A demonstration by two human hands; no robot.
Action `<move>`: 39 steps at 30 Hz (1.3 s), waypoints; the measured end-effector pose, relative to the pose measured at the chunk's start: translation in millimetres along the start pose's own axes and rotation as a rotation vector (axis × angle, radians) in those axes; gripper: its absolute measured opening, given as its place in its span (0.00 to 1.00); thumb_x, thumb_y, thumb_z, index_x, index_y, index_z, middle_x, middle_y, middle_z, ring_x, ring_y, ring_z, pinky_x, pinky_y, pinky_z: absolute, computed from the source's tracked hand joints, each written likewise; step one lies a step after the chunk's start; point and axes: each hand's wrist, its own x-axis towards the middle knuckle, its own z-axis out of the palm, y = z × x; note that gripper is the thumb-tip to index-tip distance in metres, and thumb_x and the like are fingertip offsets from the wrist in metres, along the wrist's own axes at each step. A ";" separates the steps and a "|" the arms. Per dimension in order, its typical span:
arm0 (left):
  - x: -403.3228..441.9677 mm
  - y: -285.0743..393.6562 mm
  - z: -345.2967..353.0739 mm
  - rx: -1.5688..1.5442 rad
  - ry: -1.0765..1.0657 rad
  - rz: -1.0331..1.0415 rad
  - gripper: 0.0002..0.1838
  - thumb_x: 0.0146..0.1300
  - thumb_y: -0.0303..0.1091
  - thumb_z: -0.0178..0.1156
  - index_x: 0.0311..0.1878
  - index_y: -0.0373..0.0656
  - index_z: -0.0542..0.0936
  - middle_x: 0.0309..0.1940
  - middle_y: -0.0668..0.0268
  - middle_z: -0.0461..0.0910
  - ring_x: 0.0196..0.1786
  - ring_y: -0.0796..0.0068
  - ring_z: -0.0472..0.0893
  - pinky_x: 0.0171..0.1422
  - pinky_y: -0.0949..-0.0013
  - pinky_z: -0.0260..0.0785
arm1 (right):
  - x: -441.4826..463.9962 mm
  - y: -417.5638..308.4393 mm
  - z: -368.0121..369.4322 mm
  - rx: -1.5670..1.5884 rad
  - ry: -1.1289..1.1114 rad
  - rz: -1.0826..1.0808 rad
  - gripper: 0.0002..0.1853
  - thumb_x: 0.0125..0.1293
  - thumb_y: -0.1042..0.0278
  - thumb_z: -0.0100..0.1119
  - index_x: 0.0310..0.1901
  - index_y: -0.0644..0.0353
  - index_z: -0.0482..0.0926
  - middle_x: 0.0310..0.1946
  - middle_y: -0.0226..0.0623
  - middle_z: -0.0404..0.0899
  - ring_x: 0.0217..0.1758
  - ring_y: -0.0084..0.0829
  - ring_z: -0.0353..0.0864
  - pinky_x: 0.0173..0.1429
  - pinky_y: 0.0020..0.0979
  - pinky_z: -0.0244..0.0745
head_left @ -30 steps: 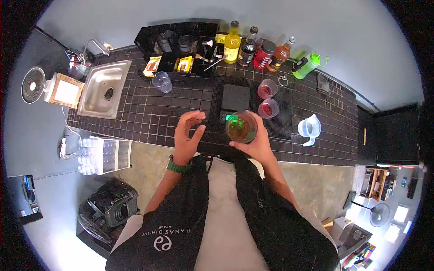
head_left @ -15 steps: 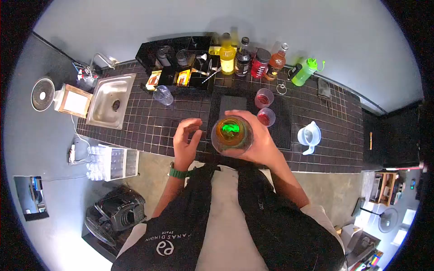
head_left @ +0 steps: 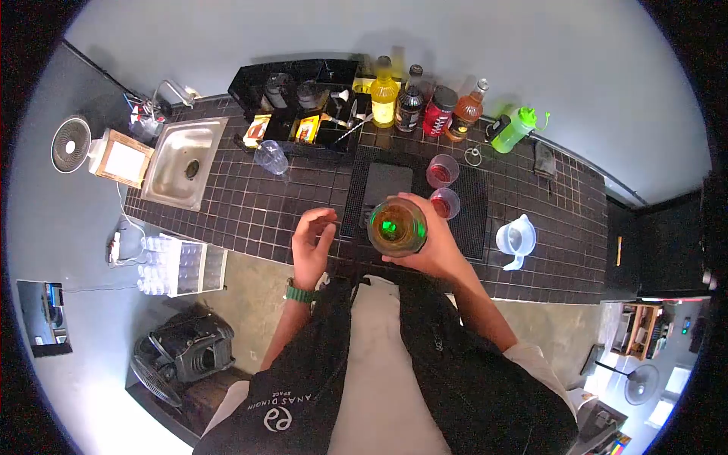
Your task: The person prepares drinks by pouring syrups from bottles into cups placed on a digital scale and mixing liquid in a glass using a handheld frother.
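My right hand (head_left: 438, 250) is wrapped round a clear round glass (head_left: 396, 229) of amber liquid, held up over the counter's front edge. A bright green glint shows inside it. My left hand (head_left: 309, 246) hovers to the left of the glass, fingers loosely bent and apart, holding nothing. Beyond the glass, a flat dark grey slab (head_left: 388, 186), perhaps a scale, lies on a black mesh bar mat (head_left: 472, 220). Two clear cups with red liquid stand on the mat's right part, a far cup (head_left: 442, 171) and a near cup (head_left: 445, 203).
A clear measuring jug (head_left: 516, 236) stands right, an empty clear cup (head_left: 271, 158) left. Along the wall are a black organizer (head_left: 303, 144), a yellow bottle (head_left: 384, 102), a dark bottle (head_left: 410, 106), a red jar (head_left: 439, 114), an amber bottle (head_left: 466, 112) and a green squeeze bottle (head_left: 514, 130). A sink (head_left: 168, 163) is far left.
The glass in my right hand has shifted slightly right, and its tilt has changed. My left hand stays nearly in place. The whole view has turned a little.
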 end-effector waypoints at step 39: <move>-56.9 -166.7 -19.8 0.851 -0.100 -0.040 0.18 0.60 0.35 0.71 0.54 0.48 0.80 0.39 0.63 0.75 0.45 0.58 0.79 0.48 0.53 0.75 | -13.1 307.2 -93.3 -0.097 0.873 0.334 0.53 0.49 0.70 0.86 0.74 0.63 0.62 0.65 0.49 0.78 0.65 0.39 0.81 0.68 0.37 0.77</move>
